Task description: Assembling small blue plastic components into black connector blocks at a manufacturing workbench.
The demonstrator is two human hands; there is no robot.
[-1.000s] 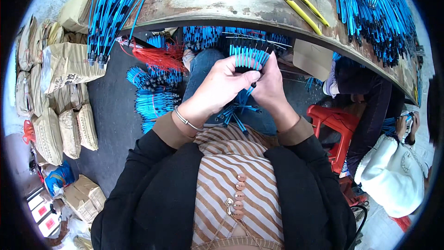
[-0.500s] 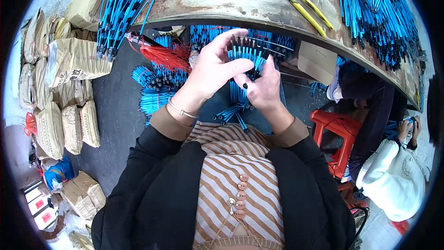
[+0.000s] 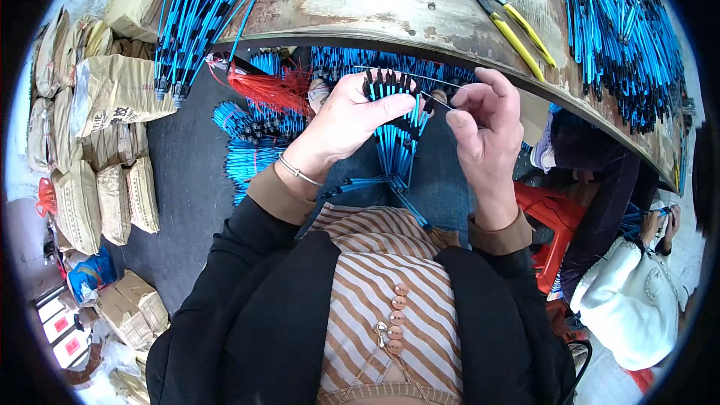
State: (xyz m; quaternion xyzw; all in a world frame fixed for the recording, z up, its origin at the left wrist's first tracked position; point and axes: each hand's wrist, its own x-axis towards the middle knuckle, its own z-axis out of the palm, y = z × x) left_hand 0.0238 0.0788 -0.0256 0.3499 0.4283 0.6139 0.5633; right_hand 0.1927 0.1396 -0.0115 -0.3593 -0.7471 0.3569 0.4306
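Note:
My left hand [image 3: 346, 118] is closed round a fanned bundle of thin blue cables with black ends [image 3: 395, 139]; its thumb presses across them just below the black tips. The bundle's lower part hangs down over my lap. Thin straight metal wires [image 3: 437, 99] stick out sideways from among the black tips. Beside the bundle, my right hand [image 3: 491, 126] pinches the outer end of these wires between thumb and fingers. How the wires pass through the cable ends is too small to tell.
A worn wooden table [image 3: 375, 0] stands ahead, with yellow-handled pliers [image 3: 517, 30] and cable piles [image 3: 622, 37] on it. Red strands [image 3: 266, 90] and tied cable bundles [image 3: 251, 161] lie below. Sacks [image 3: 79, 195] stand left; a red stool [image 3: 551, 217] and a co-worker [image 3: 630, 285] are right.
My right hand has moved away from the bundle to the right and now pinches the wires' outer end. The left hand keeps its hold on the cables, which now stand more upright.

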